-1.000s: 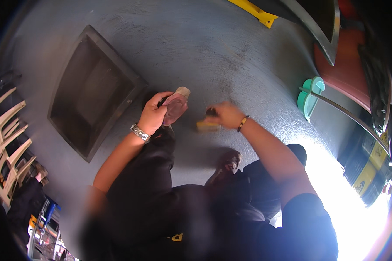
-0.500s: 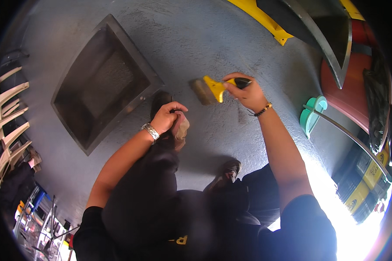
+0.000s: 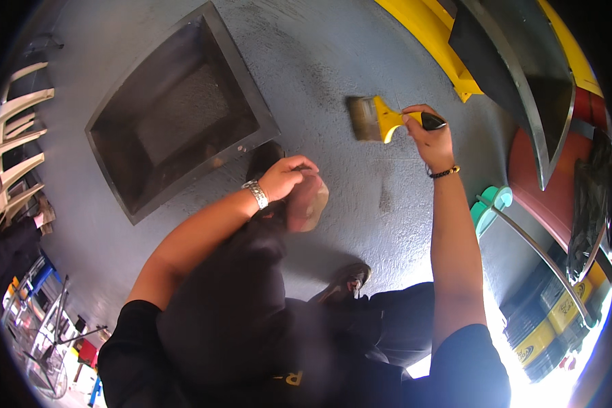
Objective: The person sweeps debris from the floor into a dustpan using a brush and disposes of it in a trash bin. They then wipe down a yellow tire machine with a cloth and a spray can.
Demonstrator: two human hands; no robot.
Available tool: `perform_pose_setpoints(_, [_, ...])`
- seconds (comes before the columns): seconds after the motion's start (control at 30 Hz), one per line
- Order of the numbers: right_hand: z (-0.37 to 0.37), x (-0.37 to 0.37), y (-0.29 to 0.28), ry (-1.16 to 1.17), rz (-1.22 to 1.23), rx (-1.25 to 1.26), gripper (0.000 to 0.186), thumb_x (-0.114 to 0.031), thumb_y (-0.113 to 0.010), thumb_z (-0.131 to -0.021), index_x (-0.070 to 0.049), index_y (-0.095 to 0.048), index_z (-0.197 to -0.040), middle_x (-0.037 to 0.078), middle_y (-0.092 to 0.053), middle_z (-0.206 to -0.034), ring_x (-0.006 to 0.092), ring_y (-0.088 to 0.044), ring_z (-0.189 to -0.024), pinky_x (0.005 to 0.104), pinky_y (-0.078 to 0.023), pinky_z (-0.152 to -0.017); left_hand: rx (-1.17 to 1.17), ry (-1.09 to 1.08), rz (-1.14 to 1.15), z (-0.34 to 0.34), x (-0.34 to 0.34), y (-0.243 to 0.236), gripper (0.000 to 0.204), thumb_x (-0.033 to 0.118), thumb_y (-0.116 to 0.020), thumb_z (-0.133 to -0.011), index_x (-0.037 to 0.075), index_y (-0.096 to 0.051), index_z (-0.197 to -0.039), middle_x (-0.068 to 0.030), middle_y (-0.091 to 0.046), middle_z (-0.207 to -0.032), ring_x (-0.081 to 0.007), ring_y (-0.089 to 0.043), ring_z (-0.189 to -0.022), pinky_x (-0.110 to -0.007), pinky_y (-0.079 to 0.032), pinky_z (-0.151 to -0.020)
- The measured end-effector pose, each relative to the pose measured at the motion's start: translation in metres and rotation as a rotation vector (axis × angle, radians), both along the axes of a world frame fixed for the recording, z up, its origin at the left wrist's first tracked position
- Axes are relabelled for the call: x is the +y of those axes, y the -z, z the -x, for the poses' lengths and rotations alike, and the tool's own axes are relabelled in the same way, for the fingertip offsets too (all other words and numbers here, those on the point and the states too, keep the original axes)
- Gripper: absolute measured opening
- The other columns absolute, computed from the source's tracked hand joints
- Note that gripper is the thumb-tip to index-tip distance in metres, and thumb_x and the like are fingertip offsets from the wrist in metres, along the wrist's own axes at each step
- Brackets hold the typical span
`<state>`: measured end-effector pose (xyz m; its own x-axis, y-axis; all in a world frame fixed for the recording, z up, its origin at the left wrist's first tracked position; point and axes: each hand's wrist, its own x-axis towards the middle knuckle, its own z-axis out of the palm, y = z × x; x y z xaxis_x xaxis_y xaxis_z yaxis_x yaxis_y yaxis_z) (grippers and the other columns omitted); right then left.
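Observation:
My right hand (image 3: 434,141) is closed round the dark end of the handle of a wide flat paintbrush (image 3: 389,122) with a yellow body. Its brown bristles point left, over the grey floor. My left hand (image 3: 283,179), with a metal watch at the wrist, pinches a crumpled pinkish-beige rag (image 3: 308,204) that hangs above my leg and shoe. Beyond the left hand lies a dark grey, open tray-like bin (image 3: 241,75) with a wide rim and a scuffed bottom. Neither the brush nor the rag touches it.
A yellow part (image 3: 428,34) and a black curved shell (image 3: 513,75) stand at the far right. Nearby are a reddish bin (image 3: 547,183), a teal long-handled dustpan (image 3: 489,207) and yellow-black containers (image 3: 557,319). Beige plastic chairs (image 3: 24,109) line the left edge.
The paintbrush and my right hand have moved right and slightly farther away. The rag has swung and spread below my left hand, and the whole view has shifted a little.

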<state>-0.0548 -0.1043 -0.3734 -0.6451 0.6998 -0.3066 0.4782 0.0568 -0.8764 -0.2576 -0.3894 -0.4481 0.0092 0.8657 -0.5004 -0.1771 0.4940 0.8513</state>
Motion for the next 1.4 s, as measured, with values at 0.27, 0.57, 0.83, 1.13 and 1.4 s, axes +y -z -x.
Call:
perform_pose_setpoints(0.27, [0.095, -0.071, 0.069, 0.013, 0.33, 0.088, 0.02, -0.025, -0.072, -0.089, -0.011, -0.072, -0.103, -0.001, -0.062, -0.075, 0.0084, -0.055, -0.066, 0.0255, -0.046, -0.061, 0.002, 0.016, 0.033, -0.004, 0.003, 0.006, 0.04, -0.005, -0.044, -0.077, 0.001, -0.065, -0.111, -0.0075, -0.068, -0.107, -0.0151, -0.062, -0.105, -0.029, -0.047, -0.094])
perform_pose_setpoints(0.57, [-0.019, -0.011, 0.052, 0.388, -0.099, -0.017, 0.012, -0.013, -0.068, -0.092, -0.004, -0.07, -0.1, 0.0, -0.061, -0.074, 0.008, -0.056, -0.064, 0.025, -0.046, -0.058, -0.02, 0.001, 0.062, 0.0, -0.002, 0.0, 0.037, -0.004, -0.047, -0.082, 0.002, -0.065, -0.114, -0.0073, -0.068, -0.109, -0.0152, -0.062, -0.106, -0.029, -0.046, -0.096])
perform_pose_setpoints(0.83, [0.112, -0.072, 0.031, 0.171, 0.155, 0.336, 0.018, -0.013, -0.069, -0.091, -0.005, -0.07, -0.107, -0.001, -0.062, -0.078, 0.0072, -0.056, -0.07, 0.0245, -0.048, -0.063, -0.016, 0.07, 0.036, 0.003, -0.002, 0.0, 0.031, 0.002, -0.054, -0.085, 0.001, -0.064, -0.115, -0.0071, -0.068, -0.108, -0.0143, -0.06, -0.106, -0.03, -0.045, -0.097])
perform_pose_setpoints(1.13, [0.147, 0.031, 0.078, 0.232, -0.016, 0.058, 0.02, -0.025, -0.07, -0.09, -0.008, -0.072, -0.099, 0.003, -0.067, -0.072, 0.0105, -0.061, -0.066, 0.0278, -0.05, -0.061, 0.037, 0.062, 0.052, 0.003, -0.003, -0.003, 0.028, 0.006, -0.057, -0.089, 0.002, -0.064, -0.115, -0.0071, -0.069, -0.105, -0.015, -0.062, -0.103, -0.03, -0.047, -0.094])
perform_pose_setpoints(1.4, [0.033, 0.019, 0.031, 0.558, 0.086, 0.17, 0.016, -0.016, -0.071, -0.09, -0.003, -0.065, -0.098, 0.003, -0.059, -0.068, 0.0099, -0.054, -0.056, 0.025, -0.044, -0.051, 0.037, 0.05, 0.125, 0.001, 0.001, -0.004, 0.033, 0.02, -0.059, -0.097, 0.001, -0.059, -0.124, -0.0084, -0.07, -0.104, -0.0132, -0.062, -0.099, -0.03, -0.048, -0.091])
